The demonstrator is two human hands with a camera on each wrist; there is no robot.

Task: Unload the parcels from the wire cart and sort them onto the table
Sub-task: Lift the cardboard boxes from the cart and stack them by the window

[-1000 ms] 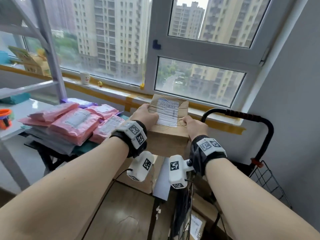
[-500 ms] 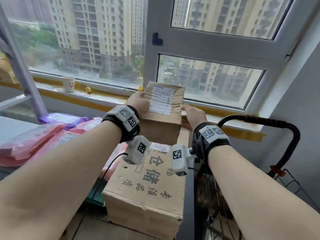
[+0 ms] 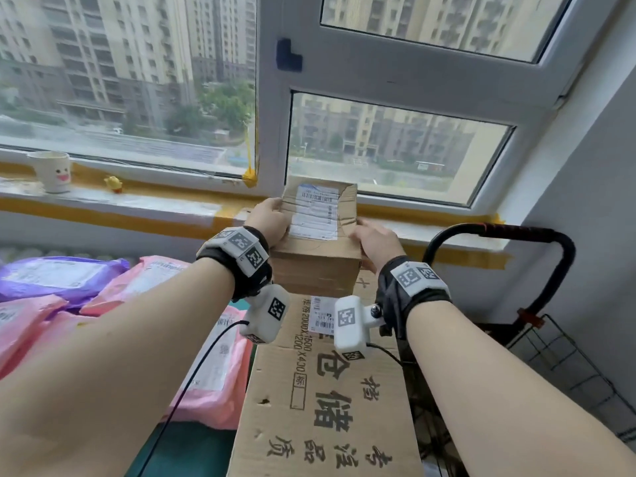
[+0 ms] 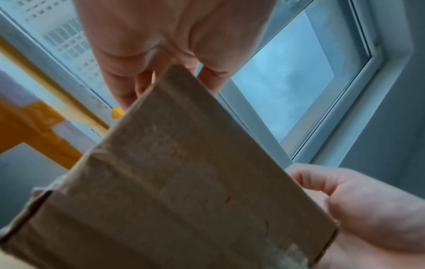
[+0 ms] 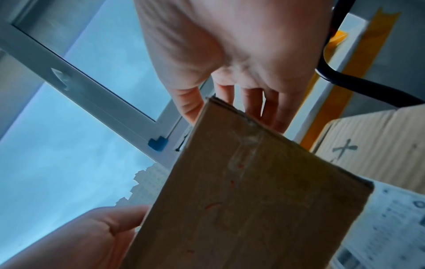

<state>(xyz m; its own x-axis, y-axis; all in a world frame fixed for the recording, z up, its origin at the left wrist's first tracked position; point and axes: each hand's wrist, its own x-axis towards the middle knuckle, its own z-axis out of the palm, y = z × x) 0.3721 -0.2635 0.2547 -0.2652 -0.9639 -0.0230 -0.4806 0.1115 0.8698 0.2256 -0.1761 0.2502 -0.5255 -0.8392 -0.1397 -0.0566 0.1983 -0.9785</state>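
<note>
Head view: a small cardboard box with a white shipping label is carried between both hands above the far end of a large printed carton. The left hand clasps the box's left side, thumb over the top edge. The right hand clasps its right side. Whether the box already touches the carton cannot be told. Left of the carton, pink mailers and a purple mailer lie stacked on the table, so part of the sorting looks done. Right of the carton stands the wire cart with its black handle; its contents are hidden, so what remains cannot be counted.

Left wrist view: the left hand reaches over the box's far corner, fingers curled behind the cardboard. The other hand's fingers hold the opposite edge.

Right wrist view: the right hand grips the box at its upper edge, fingers behind, thumb in front. The carton's corner shows just beside the box.
</note>
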